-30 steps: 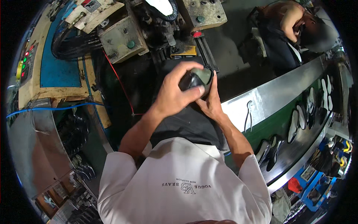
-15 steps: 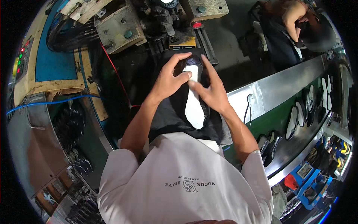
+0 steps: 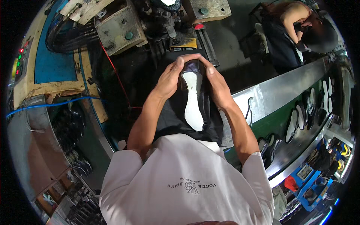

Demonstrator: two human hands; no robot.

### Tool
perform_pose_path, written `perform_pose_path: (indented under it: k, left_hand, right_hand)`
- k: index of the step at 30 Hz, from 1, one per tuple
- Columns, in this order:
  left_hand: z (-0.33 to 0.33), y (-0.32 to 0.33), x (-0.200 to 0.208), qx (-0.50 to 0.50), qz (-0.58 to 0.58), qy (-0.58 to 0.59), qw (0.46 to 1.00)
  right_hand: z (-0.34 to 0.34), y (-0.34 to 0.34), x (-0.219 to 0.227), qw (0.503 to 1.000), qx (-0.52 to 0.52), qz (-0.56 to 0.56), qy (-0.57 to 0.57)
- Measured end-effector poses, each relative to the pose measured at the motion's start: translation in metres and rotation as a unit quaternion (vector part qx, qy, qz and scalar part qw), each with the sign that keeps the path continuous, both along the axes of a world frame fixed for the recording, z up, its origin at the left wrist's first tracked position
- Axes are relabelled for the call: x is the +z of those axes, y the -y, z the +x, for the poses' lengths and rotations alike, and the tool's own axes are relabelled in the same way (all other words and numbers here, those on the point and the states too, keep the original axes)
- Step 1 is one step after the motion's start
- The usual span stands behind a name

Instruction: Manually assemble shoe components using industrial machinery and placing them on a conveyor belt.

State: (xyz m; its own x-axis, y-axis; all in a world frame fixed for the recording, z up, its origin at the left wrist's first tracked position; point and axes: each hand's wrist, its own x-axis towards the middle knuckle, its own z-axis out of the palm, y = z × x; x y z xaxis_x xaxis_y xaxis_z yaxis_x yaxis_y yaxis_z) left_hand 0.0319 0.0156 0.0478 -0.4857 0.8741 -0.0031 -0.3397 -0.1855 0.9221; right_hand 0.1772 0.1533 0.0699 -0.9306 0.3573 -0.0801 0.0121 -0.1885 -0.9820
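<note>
A black shoe upper [image 3: 194, 66] lies over my lap, bottom side up, with a white insole [image 3: 193, 108] along its underside. Its toe end points away from me. My left hand [image 3: 170, 78] wraps the left side of the toe end, thumb along the edge. On the other side, my right hand [image 3: 216, 82] cups the toe, and the fingertips of both hands meet around its far tip. The outer sides of the upper are partly hidden by my hands and the dark cloth [image 3: 165, 122] beneath.
Beyond my hands stands a machine with a red button [image 3: 198, 27] and green-buttoned boxes [image 3: 120, 32]. At right, a metal-edged green conveyor [image 3: 258, 144] carries several shoes and insoles, with pliers [image 3: 250, 108] on its rim. Another person [image 3: 287, 33] bends over at the far right.
Both thumbs have moved off the white insole to the sides of the shoe. My hands have closed around the toe end, the fingertips coming together at its tip.
</note>
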Motion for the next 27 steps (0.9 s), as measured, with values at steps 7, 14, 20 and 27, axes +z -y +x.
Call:
perform_pose_path:
  k: [7,14,20,27]
  left_hand:
    - [0.011,-0.022,0.006,0.037,0.034,-0.06,0.997]
    - [0.016,-0.019,-0.005,0.068,-0.014,-0.181,0.981]
    - [0.018,-0.021,0.0,0.041,-0.077,-0.09,0.992]
    - [0.027,-0.013,-0.023,0.035,-0.013,-0.188,0.981]
  right_hand:
    - [-0.024,-0.005,0.006,0.999,-0.023,0.026,-0.009]
    - [-0.018,0.005,-0.002,0.996,-0.055,0.065,0.026]
    - [-0.017,-0.005,-0.02,0.997,-0.046,0.032,0.043]
    - [-0.012,-0.011,-0.039,0.999,-0.04,0.02,0.012]
